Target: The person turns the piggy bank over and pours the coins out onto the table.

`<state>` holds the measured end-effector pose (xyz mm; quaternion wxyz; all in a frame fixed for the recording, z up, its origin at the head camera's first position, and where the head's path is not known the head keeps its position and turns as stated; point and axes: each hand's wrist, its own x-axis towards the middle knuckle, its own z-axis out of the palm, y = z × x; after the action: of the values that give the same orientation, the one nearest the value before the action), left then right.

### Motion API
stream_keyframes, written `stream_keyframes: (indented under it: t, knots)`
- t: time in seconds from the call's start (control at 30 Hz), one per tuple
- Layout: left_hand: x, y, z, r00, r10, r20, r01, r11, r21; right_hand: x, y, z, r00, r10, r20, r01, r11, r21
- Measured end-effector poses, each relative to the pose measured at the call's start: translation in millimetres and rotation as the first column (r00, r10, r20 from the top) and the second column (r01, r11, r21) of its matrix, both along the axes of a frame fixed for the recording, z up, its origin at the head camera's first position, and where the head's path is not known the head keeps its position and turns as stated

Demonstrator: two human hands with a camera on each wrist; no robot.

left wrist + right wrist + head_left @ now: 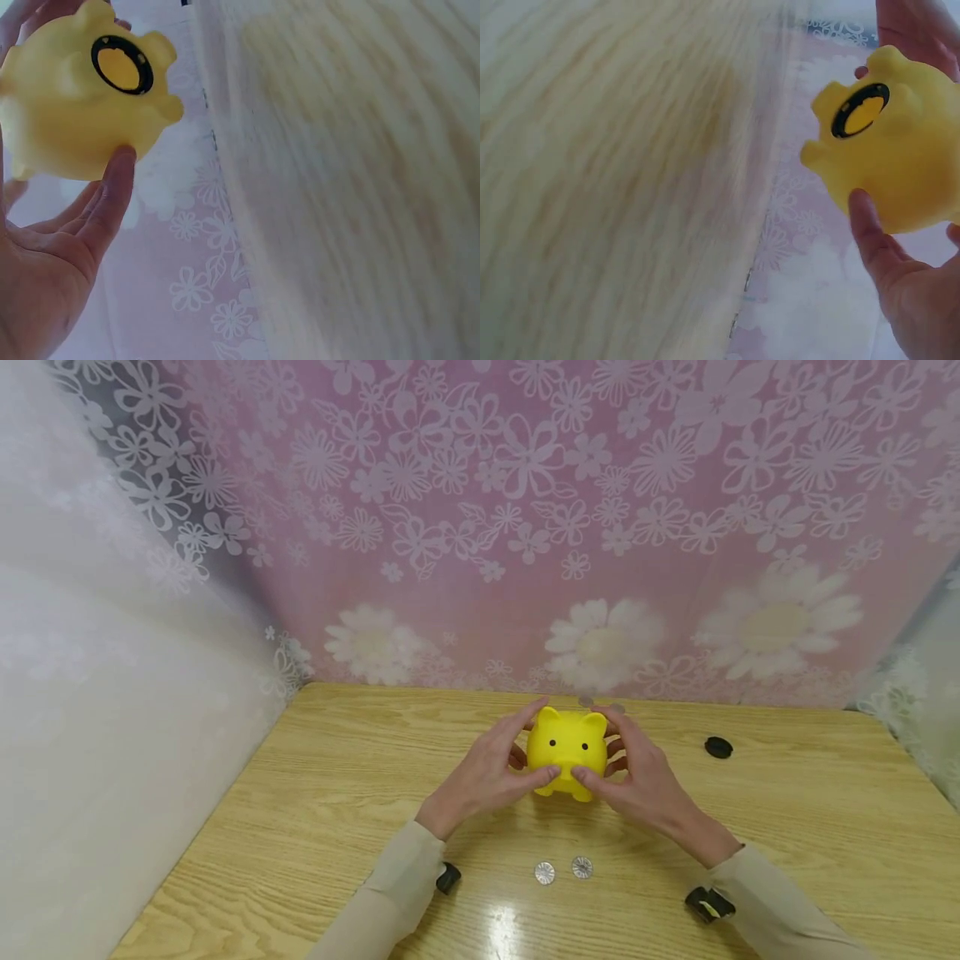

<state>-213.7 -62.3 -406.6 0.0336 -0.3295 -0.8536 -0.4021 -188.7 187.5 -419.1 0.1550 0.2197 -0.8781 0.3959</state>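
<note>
A yellow piggy bank is held up off the wooden table, its face with two black eyes turned toward me. My left hand grips its left side, the thumb across the front by the snout. From the other side my right hand grips it likewise, with the thumb near the snout and the fingers behind. Both wrist views show the bank's underside, where a black-rimmed opening sits uncovered among the short feet. Two silver coins, one left and one right, lie on the table in front of the bank.
A black oval cap lies on the table to the right. Two more coins lie behind the bank near the back edge. A pink flowered curtain hangs along that edge, with pale cloth at the left and right.
</note>
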Motion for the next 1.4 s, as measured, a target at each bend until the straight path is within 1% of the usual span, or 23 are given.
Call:
stream_keyframes:
  t: [0.07,0.13,0.27,0.37,0.5,0.57,0.73,0.83,1.03,1.2,1.4]
  knots:
    - [-0.7,0,-0.5,1.000,0.006,0.016,-0.006,1.000,-0.021,0.8,0,1.1,0.998,-0.009,0.067,0.009,1.000,0.000]
    - [-1.1,1,-0.8,0.999,0.012,0.036,-0.010,0.999,-0.044,1.4,-1,2.2,0.993,-0.027,0.115,0.025,1.000,0.018]
    - [-1.3,1,-1.7,0.997,0.022,0.072,-0.016,0.996,-0.086,2.8,-2,4.2,0.981,-0.067,0.182,0.057,0.997,0.061]
    - [-1.6,1,-2.5,0.995,0.023,0.095,-0.013,0.994,-0.106,3.0,-4,6.4,0.967,-0.085,0.242,0.067,0.994,0.085]
    - [-2.1,3,-3.2,0.992,0.026,0.126,-0.010,0.992,-0.129,2.6,-4,10.6,0.941,-0.093,0.327,0.063,0.993,0.100]
    - [-2.3,3,-3.3,0.988,0.036,0.147,-0.015,0.990,-0.143,2.5,-5,12.6,0.925,-0.084,0.371,0.051,0.994,0.097]
    - [-2.2,5,-4.8,0.981,0.062,0.185,-0.030,0.984,-0.174,2.6,-5,14.1,0.882,-0.057,0.468,0.032,0.998,0.062]
    - [-1.8,5,-5.2,0.979,0.069,0.190,-0.033,0.982,-0.184,2.8,-6,13.4,0.869,-0.050,0.492,0.032,0.998,0.047]
    - [-1.8,6,-3.9,0.975,0.082,0.204,-0.042,0.980,-0.194,3.8,-7,14.4,0.861,-0.052,0.506,0.035,0.998,0.044]
    - [-1.2,6,-3.3,0.966,0.085,0.245,-0.041,0.983,-0.178,3.8,-8,16.1,0.854,-0.061,0.517,0.044,0.998,0.045]
    - [-1.5,6,-2.7,0.951,0.067,0.301,-0.023,0.989,-0.145,3.5,-9,16.8,0.847,-0.067,0.527,0.051,0.998,0.046]
